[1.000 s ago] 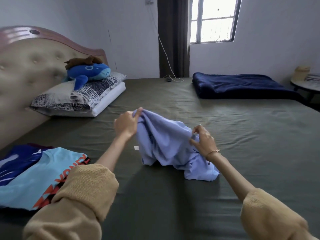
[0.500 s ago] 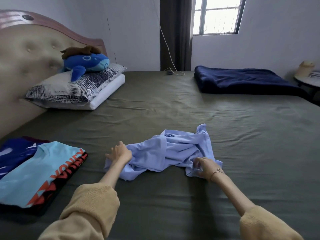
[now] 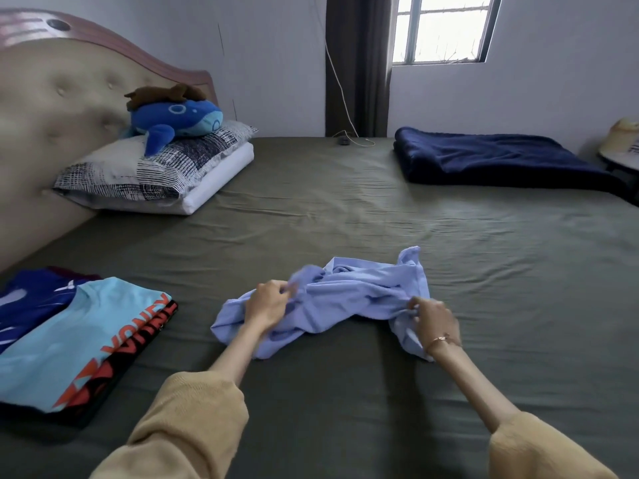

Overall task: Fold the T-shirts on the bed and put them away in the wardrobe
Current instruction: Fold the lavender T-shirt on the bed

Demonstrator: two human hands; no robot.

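Observation:
A crumpled light blue T-shirt lies on the olive bed sheet in front of me. My left hand grips its left part with curled fingers. My right hand pinches the cloth at its right end. At the left edge lies a pile of folded T-shirts, a turquoise one with orange lettering on top, a dark blue one beside it and a black one beneath. No wardrobe is in view.
Stacked pillows with a blue plush whale lean at the padded headboard. A folded navy blanket lies far right. A cable lies at the far edge. A small table stands right.
The shirt came down from in front of me onto the sheet. Since then both hands have shifted their hold, the left one moving right onto the bunched cloth.

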